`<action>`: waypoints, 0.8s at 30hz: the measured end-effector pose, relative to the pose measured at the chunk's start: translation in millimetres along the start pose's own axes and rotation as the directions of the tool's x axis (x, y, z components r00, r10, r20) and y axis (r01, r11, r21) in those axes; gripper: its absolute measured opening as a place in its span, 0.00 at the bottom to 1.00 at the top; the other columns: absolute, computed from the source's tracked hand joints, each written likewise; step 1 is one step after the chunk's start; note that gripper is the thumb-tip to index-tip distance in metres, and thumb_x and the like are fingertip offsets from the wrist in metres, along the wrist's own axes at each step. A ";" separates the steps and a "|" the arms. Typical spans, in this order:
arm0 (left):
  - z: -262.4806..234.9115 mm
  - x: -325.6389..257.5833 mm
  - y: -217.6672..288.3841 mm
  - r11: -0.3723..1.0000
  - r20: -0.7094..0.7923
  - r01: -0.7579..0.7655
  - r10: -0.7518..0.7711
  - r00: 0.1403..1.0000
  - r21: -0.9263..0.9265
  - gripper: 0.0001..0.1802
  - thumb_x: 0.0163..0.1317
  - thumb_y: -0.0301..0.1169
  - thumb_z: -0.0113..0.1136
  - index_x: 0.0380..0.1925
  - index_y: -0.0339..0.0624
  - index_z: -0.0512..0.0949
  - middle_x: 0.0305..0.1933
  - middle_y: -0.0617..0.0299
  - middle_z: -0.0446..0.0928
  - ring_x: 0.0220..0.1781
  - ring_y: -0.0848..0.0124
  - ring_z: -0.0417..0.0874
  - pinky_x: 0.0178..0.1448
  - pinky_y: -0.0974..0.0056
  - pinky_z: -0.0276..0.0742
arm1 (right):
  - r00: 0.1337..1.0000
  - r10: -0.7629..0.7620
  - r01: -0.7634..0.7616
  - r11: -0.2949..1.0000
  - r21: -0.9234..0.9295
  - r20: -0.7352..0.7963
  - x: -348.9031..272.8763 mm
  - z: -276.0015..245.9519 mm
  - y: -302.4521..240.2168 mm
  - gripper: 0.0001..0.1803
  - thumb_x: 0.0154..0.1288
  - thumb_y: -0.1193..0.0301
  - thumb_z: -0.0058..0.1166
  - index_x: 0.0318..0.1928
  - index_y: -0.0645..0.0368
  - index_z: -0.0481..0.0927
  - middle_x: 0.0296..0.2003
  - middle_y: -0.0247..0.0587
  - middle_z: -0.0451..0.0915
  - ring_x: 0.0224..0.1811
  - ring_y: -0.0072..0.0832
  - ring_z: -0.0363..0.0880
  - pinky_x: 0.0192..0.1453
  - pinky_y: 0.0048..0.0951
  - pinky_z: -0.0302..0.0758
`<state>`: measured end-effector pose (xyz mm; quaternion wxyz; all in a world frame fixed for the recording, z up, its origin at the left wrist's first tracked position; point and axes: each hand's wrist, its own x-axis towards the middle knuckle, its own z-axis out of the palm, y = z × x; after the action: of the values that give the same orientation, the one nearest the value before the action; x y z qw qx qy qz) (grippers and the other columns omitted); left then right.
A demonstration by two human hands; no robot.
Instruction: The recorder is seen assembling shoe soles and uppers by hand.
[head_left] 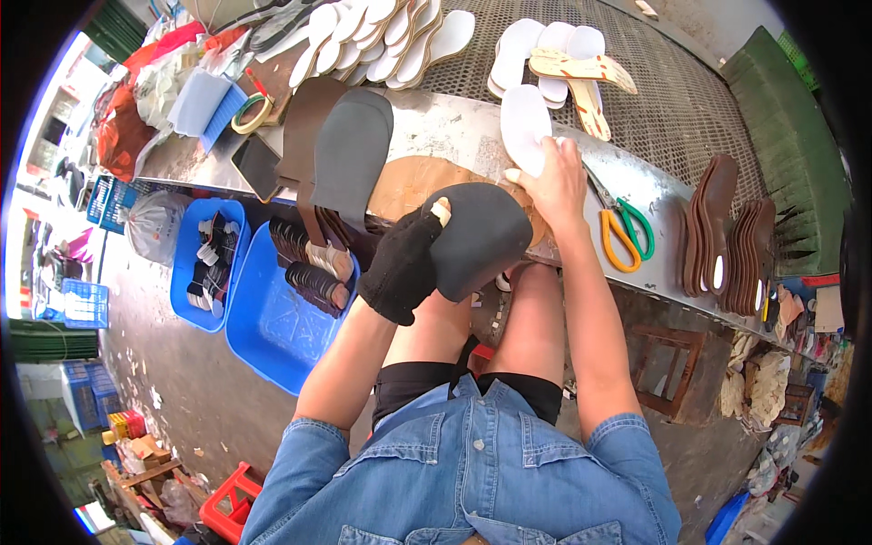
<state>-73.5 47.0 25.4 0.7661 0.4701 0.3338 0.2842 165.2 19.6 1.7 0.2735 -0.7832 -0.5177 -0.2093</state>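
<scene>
In a black fingerless glove, my left hand (402,259) grips a dark rubber shoe sole (481,238), thumb on top, above the bench's front edge. My bare right hand (559,180) has its fingers on a white insole (525,127), closed round its near end. Beneath both lies a round tan cutting board (418,182). Another dark grey sole (354,145) rests on brown sheets left of the board. Right of my right hand are scissors (627,227) with one yellow and one green handle.
White insoles (454,36) are piled at the back on a mesh surface (636,45), some beside cream patterned pieces (581,68). Brown sole stacks (713,222) stand at right. Below left are blue tubs (272,327) with straps. A phone (256,167) and tape roll (252,113) lie at left.
</scene>
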 end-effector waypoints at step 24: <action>38.5 -4.9 45.3 0.989 0.007 0.144 -0.143 0.990 -0.025 0.28 0.70 0.52 0.40 0.39 0.36 0.75 0.30 0.60 0.75 0.32 0.75 0.75 0.38 0.69 0.71 | 0.874 0.257 -0.404 -0.088 0.910 0.413 -109.1 -125.3 -57.6 0.14 0.61 0.69 0.59 0.41 0.63 0.71 0.40 0.35 0.77 0.41 0.17 0.73 0.48 0.20 0.68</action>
<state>-52.0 40.9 80.7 0.7913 0.4357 0.3611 0.2314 65.2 -119.1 42.8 0.7528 -0.4753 -0.3162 0.3277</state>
